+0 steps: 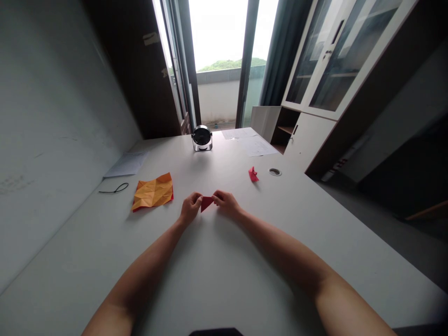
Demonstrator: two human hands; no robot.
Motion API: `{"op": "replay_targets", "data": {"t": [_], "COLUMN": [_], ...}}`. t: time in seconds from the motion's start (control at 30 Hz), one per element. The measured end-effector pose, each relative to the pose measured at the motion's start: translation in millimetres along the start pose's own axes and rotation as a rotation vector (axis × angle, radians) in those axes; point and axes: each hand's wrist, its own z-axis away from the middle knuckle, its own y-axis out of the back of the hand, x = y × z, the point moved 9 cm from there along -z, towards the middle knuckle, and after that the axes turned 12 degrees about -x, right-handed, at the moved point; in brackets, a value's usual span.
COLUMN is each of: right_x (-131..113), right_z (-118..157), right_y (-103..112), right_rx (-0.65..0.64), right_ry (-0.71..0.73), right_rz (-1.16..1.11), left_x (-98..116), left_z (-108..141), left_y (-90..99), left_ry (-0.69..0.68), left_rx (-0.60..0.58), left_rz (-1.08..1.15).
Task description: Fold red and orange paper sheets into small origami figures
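Observation:
A small folded piece of red paper, shaped like a triangle pointing down, is held between my two hands above the white table. My left hand pinches its left edge. On the other side, the fingers of my right hand are closed on its upper right corner. To the left lies a creased sheet of paper, orange on top with red showing at its edges. A small red folded paper figure stands to the right, beyond my right hand.
On the white table, a round black and silver device stands at the back. A black cable tie and white papers lie at left, more sheets at back right. A cable hole is near the right edge.

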Motion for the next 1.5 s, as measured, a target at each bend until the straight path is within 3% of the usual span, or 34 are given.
{"op": "replay_targets", "data": {"t": [1.13,1.5], "right_x": [-1.2,-6.4], "right_z": [-0.4,-1.0], "right_y": [0.7,-3.8], "right_rx": [0.002,-0.056], "right_ry": [-0.007,-0.008], "right_rz": [0.035,0.136], "left_x": [-0.1,-3.2], "left_z": [-1.3,-2.1], "left_y": [-0.4,-2.7], "left_ry": [0.0,0.01], "left_rx": [-0.013,-0.037], "left_rz": [-0.012,-0.041]}}
